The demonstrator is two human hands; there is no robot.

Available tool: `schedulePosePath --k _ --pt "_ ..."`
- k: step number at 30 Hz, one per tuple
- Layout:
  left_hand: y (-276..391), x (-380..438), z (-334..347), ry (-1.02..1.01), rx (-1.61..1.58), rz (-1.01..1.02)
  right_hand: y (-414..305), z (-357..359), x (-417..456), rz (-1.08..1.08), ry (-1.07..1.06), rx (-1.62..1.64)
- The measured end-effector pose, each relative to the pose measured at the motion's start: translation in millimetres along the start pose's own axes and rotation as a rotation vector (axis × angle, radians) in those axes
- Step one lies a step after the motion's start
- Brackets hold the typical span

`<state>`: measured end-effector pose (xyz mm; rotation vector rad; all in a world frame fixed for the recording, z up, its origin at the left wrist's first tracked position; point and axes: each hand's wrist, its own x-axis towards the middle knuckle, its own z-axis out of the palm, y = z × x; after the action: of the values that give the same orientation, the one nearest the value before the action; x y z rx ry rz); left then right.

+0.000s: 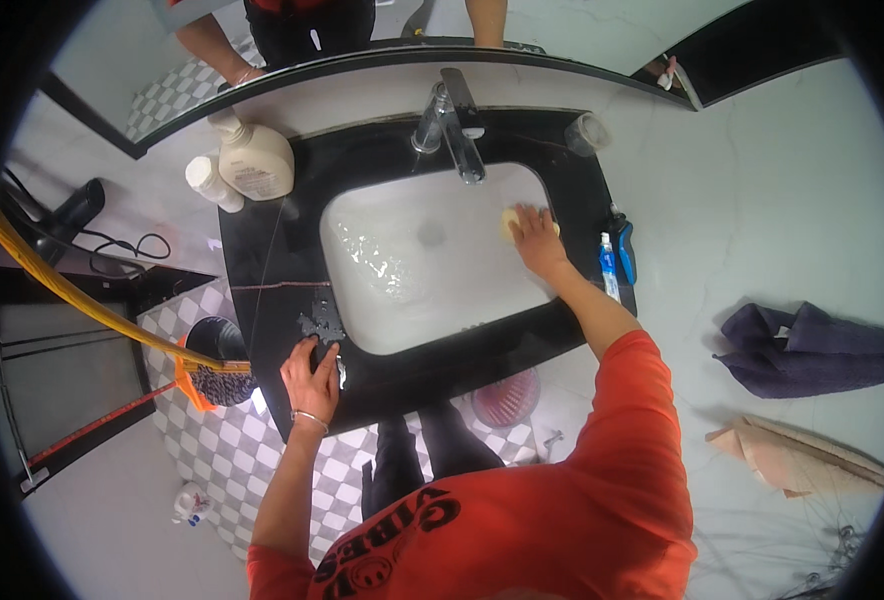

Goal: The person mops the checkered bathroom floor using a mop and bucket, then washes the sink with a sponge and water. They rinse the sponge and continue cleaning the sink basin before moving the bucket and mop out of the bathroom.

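A white sink basin [442, 277] is set in a black countertop [412, 382], with wet glints on its left side. My right hand [538, 241] presses a yellow sponge [511, 226] against the basin's right inner wall. My left hand [313, 381] rests with spread fingers on the counter's front left part, beside a small puddle [323, 319]; it holds nothing that I can see. Above the basin's back edge stands a chrome faucet [461, 139].
Cream pump bottle [262, 165] and smaller white bottle [213, 182] stand back left. A clear cup [587, 135], toothpaste tube [608, 266] and blue-black device [624, 244] lie along the right side. An orange bucket [189, 379] with a mop stands left; a dark towel [817, 352] hangs right.
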<state>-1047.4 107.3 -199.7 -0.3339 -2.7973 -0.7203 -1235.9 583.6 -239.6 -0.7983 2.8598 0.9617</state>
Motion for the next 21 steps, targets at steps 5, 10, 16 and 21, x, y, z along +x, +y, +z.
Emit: schedulePosePath --k 5,10,16,21 --pt "2.1 -0.7 -2.4 0.03 -0.03 -0.014 -19.0 -25.2 -45.1 0.016 -0.389 0.384" --pt "3.7 1.3 -2.2 0.083 -0.078 0.002 -10.5 -31.2 -37.8 -0.059 -0.605 0.606" --pt "-0.7 0.9 -2.1 0.078 -0.112 -0.019 -62.2 -79.1 -8.4 -0.183 -0.755 1.375" --pt "-2.3 0.2 -2.8 0.044 -0.082 -0.049 -164.3 -162.1 46.1 -0.406 -0.596 1.792"
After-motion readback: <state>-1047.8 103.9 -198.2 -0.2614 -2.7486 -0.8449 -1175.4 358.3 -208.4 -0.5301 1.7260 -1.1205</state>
